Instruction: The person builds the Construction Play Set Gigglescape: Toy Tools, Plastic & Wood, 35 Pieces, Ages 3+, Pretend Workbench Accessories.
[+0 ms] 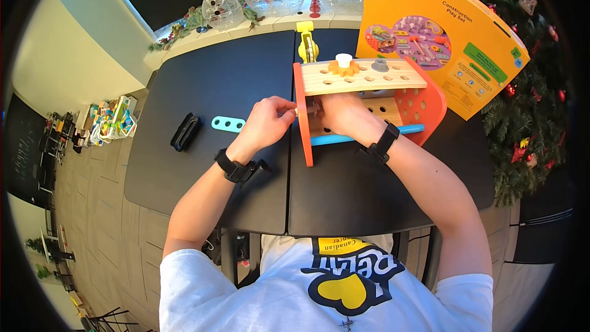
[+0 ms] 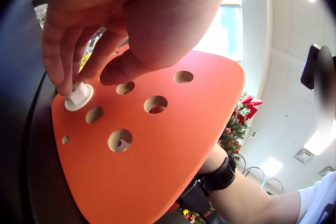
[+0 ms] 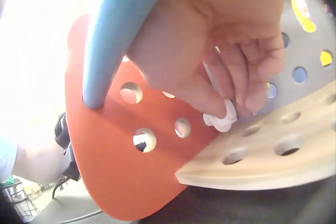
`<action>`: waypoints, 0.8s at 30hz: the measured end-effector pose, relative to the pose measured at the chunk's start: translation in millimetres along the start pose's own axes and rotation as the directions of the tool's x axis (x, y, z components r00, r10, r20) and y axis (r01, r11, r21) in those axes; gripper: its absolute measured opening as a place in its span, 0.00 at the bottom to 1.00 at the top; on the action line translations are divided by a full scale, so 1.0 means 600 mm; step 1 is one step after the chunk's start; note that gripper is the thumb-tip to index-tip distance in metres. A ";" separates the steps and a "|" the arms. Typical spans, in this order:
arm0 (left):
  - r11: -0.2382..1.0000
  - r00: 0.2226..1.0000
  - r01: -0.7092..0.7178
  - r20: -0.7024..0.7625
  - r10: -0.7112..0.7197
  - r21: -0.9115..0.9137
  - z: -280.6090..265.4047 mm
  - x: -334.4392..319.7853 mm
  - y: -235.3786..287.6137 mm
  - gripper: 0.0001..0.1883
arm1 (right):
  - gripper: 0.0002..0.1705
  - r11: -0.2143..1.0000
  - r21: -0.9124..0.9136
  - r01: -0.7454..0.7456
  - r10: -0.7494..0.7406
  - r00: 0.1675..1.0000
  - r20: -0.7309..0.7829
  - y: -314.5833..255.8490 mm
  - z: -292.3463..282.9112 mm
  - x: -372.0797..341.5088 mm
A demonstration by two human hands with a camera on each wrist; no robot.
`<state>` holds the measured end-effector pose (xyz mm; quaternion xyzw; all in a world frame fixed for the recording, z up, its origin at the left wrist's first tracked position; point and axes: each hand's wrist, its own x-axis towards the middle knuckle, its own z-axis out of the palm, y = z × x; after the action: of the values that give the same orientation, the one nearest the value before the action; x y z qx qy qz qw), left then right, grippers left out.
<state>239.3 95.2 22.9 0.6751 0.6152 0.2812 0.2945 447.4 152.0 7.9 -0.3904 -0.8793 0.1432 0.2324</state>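
Note:
A toy bench with red side panels [image 2: 173, 145], a wooden top [image 1: 369, 77] and a blue bar [image 1: 335, 139] stands on the table. On the outer face of its left panel, a white bolt head [image 2: 79, 97] sits at a hole, and the left hand [image 1: 268, 123] has its fingertips on it. Inside the bench, under the top, the right hand [image 3: 215, 50] pinches a white nut-like piece [image 3: 223, 119] against the same panel's inner face. An orange gear with a white bolt [image 1: 343, 61] and a grey piece [image 1: 380, 65] are on the top.
Left of the bench lie a teal strip with holes [image 1: 228, 124] and a black case [image 1: 185, 132] on the dark table [image 1: 209, 80]. A yellow toy piece [image 1: 306, 43] stands behind the bench. The large yellow box [image 1: 448, 37] rises at the back right.

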 end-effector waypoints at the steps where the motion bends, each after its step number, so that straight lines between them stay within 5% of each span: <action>1: 1.000 1.000 -0.004 -0.003 0.004 -0.001 0.002 0.001 -0.003 0.16 | 0.12 1.000 0.000 0.002 -0.002 1.000 0.017 0.002 -0.001 0.000; 7: 1.000 1.000 -0.003 0.003 0.003 -0.020 0.002 0.000 -0.003 0.16 | 0.14 0.990 -0.034 -0.138 0.142 0.948 0.284 -0.008 -0.003 0.010; 13: 1.000 1.000 0.001 0.002 -0.001 -0.023 0.003 0.001 -0.005 0.16 | 0.13 0.982 0.174 -0.077 0.067 0.996 0.063 -0.025 -0.023 -0.008; 18: 1.000 1.000 0.004 0.007 -0.004 -0.024 0.002 -0.002 0.001 0.16 | 0.12 0.974 0.224 -0.045 0.033 0.998 0.057 -0.005 -0.010 -0.003; 24: 1.000 1.000 0.017 0.002 -0.017 -0.015 0.002 -0.001 0.002 0.16 | 0.13 0.996 0.087 0.000 -0.002 1.000 0.024 0.009 0.016 -0.004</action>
<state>241.1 94.5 23.2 0.6679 0.6184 0.2826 0.3027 446.7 153.1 -3.4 -0.3776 -0.8751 0.1858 0.2388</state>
